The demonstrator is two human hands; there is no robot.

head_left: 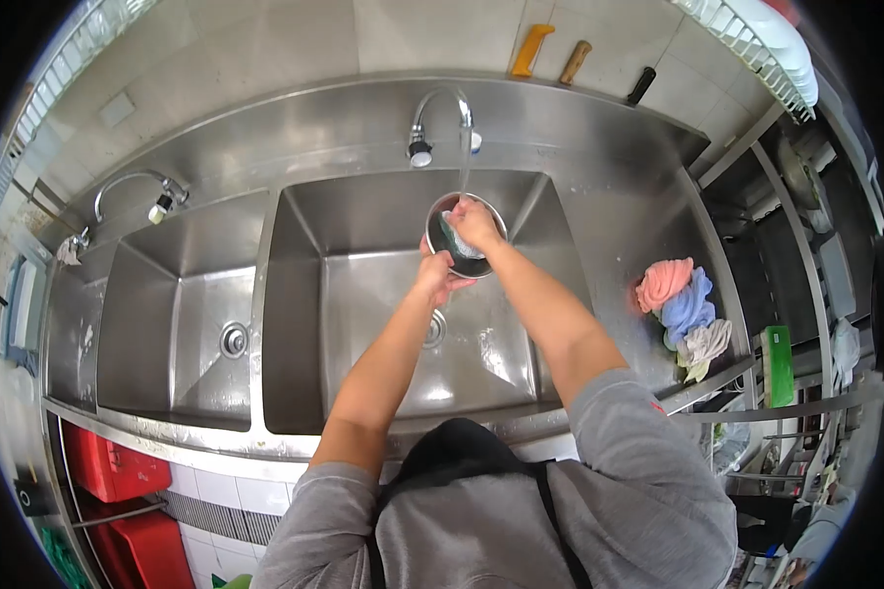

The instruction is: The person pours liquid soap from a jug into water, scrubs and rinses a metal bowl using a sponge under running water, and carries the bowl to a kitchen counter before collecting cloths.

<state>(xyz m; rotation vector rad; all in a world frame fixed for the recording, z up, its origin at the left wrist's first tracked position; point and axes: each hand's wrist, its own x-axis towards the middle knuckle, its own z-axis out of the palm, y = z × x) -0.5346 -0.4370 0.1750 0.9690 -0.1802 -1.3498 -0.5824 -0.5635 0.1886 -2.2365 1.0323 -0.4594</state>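
Over the large sink basin (pixel 363 294), a round metal bowl (pixel 473 267) is tipped toward me under the running tap (pixel 466 110). My left hand (pixel 440 277) grips the bowl's lower left rim, fingers wrapped at its edge. Inside the bowl, my right hand (pixel 475 224) is closed on a whitish-green scrubbing pad (pixel 460 241), pressed against the inner wall. The pad's exact kind is hard to make out, as fingers cover part of it. A thin stream of water falls from the spout to the bowl.
A smaller basin (pixel 201 334) with its own tap (pixel 133 179) lies left. Crumpled pink, blue and pale cloths (pixel 688 312) rest on the right counter. Several handled tools, one with a yellow handle (pixel 532 51), stand behind the backsplash. Red bins (pixel 118 471) sit below left.
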